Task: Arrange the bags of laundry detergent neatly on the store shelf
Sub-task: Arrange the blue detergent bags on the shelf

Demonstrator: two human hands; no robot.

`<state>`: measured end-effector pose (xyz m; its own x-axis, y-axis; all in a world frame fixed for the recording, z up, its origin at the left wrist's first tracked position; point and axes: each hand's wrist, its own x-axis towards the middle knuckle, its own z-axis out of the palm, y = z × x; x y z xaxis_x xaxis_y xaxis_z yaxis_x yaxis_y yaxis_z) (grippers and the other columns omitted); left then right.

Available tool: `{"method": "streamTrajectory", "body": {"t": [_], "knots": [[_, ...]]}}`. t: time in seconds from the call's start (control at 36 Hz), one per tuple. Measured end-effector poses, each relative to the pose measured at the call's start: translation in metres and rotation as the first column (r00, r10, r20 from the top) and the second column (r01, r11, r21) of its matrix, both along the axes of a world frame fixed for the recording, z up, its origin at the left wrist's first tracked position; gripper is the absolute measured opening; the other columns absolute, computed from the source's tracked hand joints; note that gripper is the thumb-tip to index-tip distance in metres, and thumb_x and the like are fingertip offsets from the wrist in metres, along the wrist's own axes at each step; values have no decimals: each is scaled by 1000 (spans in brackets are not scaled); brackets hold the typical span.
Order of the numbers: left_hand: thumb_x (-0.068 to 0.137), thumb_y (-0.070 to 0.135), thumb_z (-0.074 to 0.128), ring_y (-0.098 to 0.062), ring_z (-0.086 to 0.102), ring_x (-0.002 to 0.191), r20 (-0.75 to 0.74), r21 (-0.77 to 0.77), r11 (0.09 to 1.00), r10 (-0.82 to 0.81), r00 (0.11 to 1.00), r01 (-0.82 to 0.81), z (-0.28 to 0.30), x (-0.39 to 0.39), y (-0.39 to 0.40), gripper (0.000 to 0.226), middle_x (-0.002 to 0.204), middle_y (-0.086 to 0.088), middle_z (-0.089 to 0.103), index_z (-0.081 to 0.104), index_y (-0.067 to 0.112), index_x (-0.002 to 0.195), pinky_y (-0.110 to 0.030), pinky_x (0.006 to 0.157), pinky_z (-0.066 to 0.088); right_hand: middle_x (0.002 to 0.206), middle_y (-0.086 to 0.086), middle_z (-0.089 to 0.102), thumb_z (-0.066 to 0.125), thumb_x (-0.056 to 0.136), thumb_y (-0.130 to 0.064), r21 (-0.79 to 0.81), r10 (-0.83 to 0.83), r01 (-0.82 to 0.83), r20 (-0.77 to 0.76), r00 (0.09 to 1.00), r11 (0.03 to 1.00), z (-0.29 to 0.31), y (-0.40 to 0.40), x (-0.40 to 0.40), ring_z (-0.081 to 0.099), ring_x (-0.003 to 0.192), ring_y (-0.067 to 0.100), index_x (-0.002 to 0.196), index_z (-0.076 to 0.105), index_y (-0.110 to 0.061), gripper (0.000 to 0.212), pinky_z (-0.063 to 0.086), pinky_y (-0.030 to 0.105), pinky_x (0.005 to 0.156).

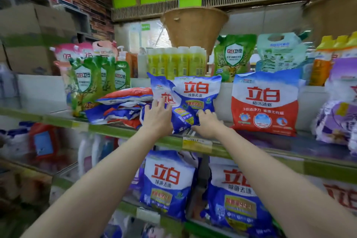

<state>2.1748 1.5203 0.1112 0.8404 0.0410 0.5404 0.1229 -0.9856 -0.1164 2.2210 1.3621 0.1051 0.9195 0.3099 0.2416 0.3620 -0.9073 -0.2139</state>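
While both arms reach forward over the green edge of the shelf (168, 142), the two hands are on the blue and white detergent bags in the middle of it. The left hand (157, 117) lies flat with its fingers spread wide against the front blue bag (174, 111), which is crumpled and leans to the left. The right hand (206, 122) is at the lower right corner of this bag, with the fingers curled down onto the plastic; I cannot tell if they really pinch it or only press on it. Just behind stands a second blue bag (199, 92), more upright, with big red characters on its white upper part.

To the left of the hands, a pile of flat bags (123, 106), blue ones and red ones mixed, lies on the same shelf and touches the front blue bag. Left of the pile stand green refill pouches (87, 83). To the right, a little apart from the hands, a red and white bag (264, 102) stands straight, and further right there is a purple bag (340, 106) at the border of the view.

Behind, on a higher step, there are yellow bottles (176, 63) and one more green pouch (234, 57). On the shelf below, two blue bags (168, 181) stand side by side under a yellow price label (197, 144).
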Motion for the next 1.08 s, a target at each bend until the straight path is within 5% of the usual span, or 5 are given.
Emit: {"method": "streamTrajectory", "body": {"t": [0.36,0.5,0.75,0.89,1.08], "knots": [[87,28,52,-34,38,125,-141,-183,979,62,988,-88,-29,-51,11,43,131,-15,42,45,7,124,-44,99,37,145,13,30,48,94,-45,-32,-21,21,2,1000,999,-14,7,-59,25,136,33,139,29,-12,59,29,54,109],[93,36,49,-34,46,120,-119,-393,917,18,993,-64,-13,-36,4,46,126,-18,51,50,-1,121,-39,96,39,144,13,30,47,95,-44,-5,-5,5,6,1000,1000,-9,1,-43,25,135,32,139,30,-12,57,30,53,109],[94,41,52,-31,53,116,-105,-835,547,-51,993,-60,11,26,-14,54,125,-17,57,50,-4,124,-35,91,45,142,13,32,47,94,-46,22,11,-11,9,1000,1000,10,-24,12,28,134,32,138,35,-18,53,31,50,109],[78,51,68,-33,50,122,-51,-925,376,29,998,-58,6,64,-23,90,139,-18,43,31,-3,140,-40,101,45,146,16,29,47,95,-43,97,21,-19,-20,1000,995,11,-33,38,32,134,32,143,28,-16,59,33,46,110],[84,9,61,-36,49,123,129,-985,134,135,982,111,3,69,-32,56,134,-18,48,37,-3,134,-38,100,44,148,16,32,47,97,-39,249,74,-56,-64,995,967,17,-46,62,36,135,29,145,29,-9,59,32,32,106]]}}
